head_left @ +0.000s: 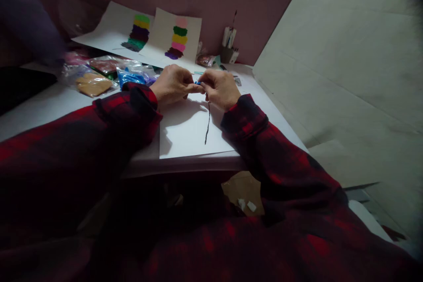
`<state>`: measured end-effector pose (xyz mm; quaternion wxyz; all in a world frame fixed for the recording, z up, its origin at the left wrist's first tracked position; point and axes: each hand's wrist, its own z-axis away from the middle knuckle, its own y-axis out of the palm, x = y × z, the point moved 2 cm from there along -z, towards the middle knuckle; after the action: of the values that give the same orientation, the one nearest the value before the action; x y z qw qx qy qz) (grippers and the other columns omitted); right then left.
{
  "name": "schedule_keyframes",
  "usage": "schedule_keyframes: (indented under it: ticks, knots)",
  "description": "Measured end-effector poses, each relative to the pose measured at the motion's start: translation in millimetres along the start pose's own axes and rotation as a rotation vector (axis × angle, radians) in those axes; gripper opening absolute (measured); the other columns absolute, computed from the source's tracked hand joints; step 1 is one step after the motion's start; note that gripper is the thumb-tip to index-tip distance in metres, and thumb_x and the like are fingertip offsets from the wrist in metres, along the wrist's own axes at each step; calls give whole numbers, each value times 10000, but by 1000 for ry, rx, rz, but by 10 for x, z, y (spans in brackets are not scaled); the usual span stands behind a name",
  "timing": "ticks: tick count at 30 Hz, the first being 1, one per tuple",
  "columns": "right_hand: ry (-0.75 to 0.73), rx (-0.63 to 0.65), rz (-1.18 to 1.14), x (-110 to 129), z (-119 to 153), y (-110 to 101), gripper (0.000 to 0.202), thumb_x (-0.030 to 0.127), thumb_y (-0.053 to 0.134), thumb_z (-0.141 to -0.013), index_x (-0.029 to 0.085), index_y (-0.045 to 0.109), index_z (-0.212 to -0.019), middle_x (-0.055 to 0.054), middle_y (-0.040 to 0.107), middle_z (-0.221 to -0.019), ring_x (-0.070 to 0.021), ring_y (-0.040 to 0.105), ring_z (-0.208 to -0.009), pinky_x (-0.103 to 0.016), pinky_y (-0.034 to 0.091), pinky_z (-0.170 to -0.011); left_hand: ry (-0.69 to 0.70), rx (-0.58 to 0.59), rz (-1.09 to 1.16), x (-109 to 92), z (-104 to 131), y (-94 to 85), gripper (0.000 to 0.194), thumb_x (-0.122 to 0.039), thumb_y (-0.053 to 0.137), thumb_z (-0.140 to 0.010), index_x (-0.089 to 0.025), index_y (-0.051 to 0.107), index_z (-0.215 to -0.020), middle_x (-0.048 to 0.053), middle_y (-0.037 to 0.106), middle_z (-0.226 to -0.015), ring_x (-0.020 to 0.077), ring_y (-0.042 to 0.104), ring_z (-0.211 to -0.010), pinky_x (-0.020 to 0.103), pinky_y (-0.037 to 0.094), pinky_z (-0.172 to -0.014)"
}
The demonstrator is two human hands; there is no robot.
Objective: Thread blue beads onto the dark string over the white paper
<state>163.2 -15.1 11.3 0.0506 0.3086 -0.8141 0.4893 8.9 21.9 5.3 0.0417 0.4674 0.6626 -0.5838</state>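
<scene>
Two hands meet at frame centre over a white sheet (185,132), left hand (172,84) and right hand (220,89) pinching a tiny blue bead (198,83), likely slippery, best gripped fingertip-tight, its limp thread (208,123) dangling below.

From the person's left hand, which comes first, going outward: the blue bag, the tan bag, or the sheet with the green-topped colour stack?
Measured from the left hand in the head view:
1. Blue bag, just to its left on the table.
2. Tan bag, farther left.
3. Sheet with the green-topped colour stack, back left, leaning on the wall.
</scene>
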Motion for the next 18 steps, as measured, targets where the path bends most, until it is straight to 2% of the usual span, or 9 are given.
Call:
schedule_keyframes:
  ticks: [5, 13, 18]
  knots:
    - [-24, 21, -14, 23, 11, -3, 129, 136, 512, -831, 157, 635, -798, -26, 620, -727, -141, 564, -749, -295, 436, -724, -18, -14, -17, -22, 10, -10, 313, -432, 648, -742, -127, 676, -677, 28, 582, -585, 139, 557, -669, 259, 382, -662]
    - [-28, 38, -24, 32, 9, 6, 130, 157, 507, -850, 145, 631, -813, -37, 628, -758, -143, 571, -758, -293, 442, -718, -63, 74, -87, -37, 10, -23, 402, -428, 532, -812, -56, 682, -808, 29, 568, -692, 158, 581, -788, 277, 392, -740]
    - [-11, 43, -1, 38, 13, 4, 121, 157, 520, -849, 161, 635, -812, -36, 636, -762, -152, 584, -768, -304, 453, -734, -42, 63, -25, -23, 13, -2, 343, -419, 576, -776, -92, 672, -743, 36, 568, -669, 160, 579, -767, 266, 387, -712]
